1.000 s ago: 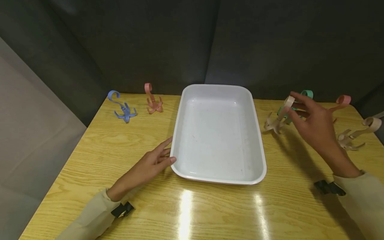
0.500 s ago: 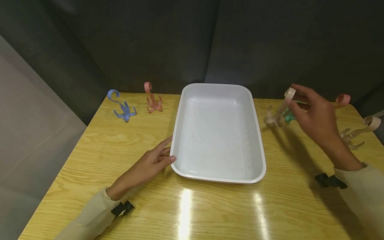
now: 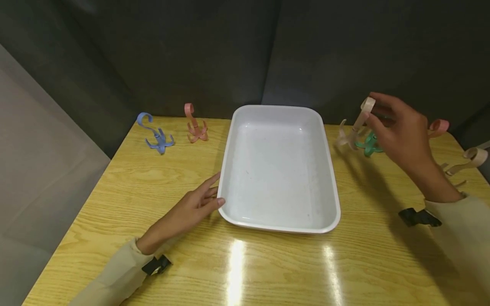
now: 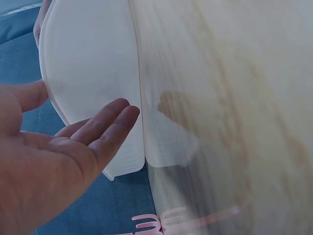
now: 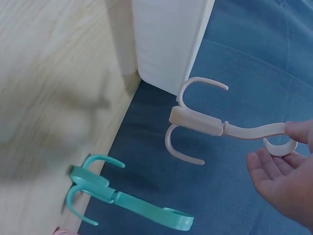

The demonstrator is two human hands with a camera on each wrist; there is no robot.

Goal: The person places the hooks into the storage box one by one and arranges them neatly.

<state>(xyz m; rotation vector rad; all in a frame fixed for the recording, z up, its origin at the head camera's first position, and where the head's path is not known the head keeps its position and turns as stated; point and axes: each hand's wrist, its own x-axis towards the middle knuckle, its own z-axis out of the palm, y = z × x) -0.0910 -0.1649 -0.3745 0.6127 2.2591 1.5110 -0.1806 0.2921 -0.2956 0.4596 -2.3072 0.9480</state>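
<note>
My right hand pinches the curled top of a beige multi-prong hanging hook between thumb and fingers. In the right wrist view that hook is raised off the table, its prongs pointing away from the hand. A green hook stands on the table just below and behind the hand, its upper part covered by the fingers. My left hand is at the near left corner of a white tray. Its thumb touches the rim, while the other fingers extend relaxed along the outer wall, as the left wrist view shows.
Blue and pink hooks stand left of the tray. A second pink hook and another beige hook are at the far right, partly behind the right arm. A dark curtain rises along the table's back edge.
My right hand has lifted the beige hook upward, slightly toward the back, uncovering the base of the green hook. The left hand and the tray stay in place.
</note>
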